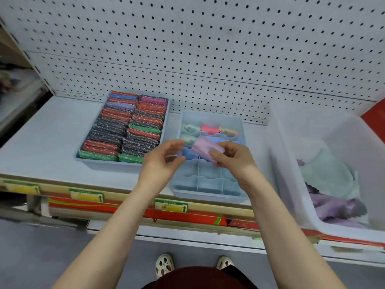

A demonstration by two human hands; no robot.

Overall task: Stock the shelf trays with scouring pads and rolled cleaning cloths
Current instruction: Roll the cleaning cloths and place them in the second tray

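A blue tray point(82, 157) on the shelf is packed with two rows of scouring pads point(129, 126) in red, grey, green and purple. Beside it on the right stands a divided blue tray point(208, 196); rolled cloths point(208, 129) fill its far cells and the near cells hold nothing. My right hand point(235, 157) grips a rolled pink cloth point(205, 148) above the tray's middle. My left hand point(164, 158) hovers just left of the roll, fingers apart, holding nothing.
A large translucent white bin point(291, 184) at the right holds loose green and purple cloths point(331, 184). A white pegboard wall point(208, 49) backs the shelf. Price labels point(170, 205) run along the shelf's front edge. Bare shelf surface point(41, 138) lies left of the trays.
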